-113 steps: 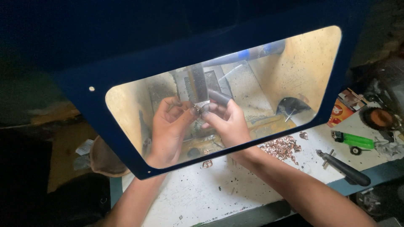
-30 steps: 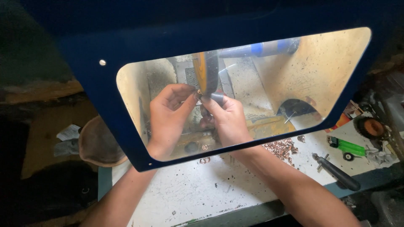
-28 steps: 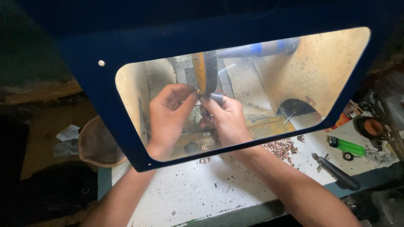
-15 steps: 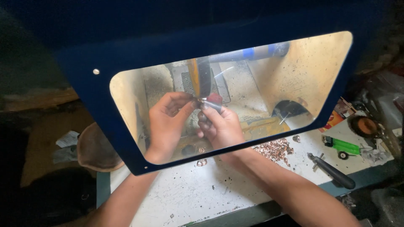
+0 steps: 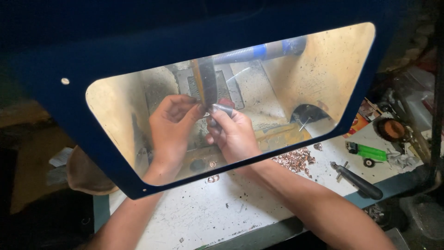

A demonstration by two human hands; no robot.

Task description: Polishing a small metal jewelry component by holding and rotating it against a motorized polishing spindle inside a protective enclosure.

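Note:
Both my hands reach under a dark blue guard with a clear window (image 5: pixel 60 115). Seen through the window, my left hand (image 5: pixel 170 124) and my right hand (image 5: pixel 233 134) pinch a small metal piece (image 5: pixel 221 109) between their fingertips. They hold it against the edge of a narrow spinning wheel (image 5: pixel 206 84) on a horizontal shaft (image 5: pixel 249 52). The piece is mostly hidden by my fingers.
A pile of small copper-coloured rings (image 5: pixel 295 159) lies on the white bench (image 5: pixel 194 215) right of my right forearm. Further right lie a black-handled tool (image 5: pixel 363 184), a green lighter (image 5: pixel 372 152) and a round brown disc (image 5: pixel 392 129). A brown bowl-shaped object (image 5: pixel 83 175) sits at the left.
My hands have stayed at the wheel, shifting slightly. The small piece has been turned between my fingertips, and my view has shifted a little.

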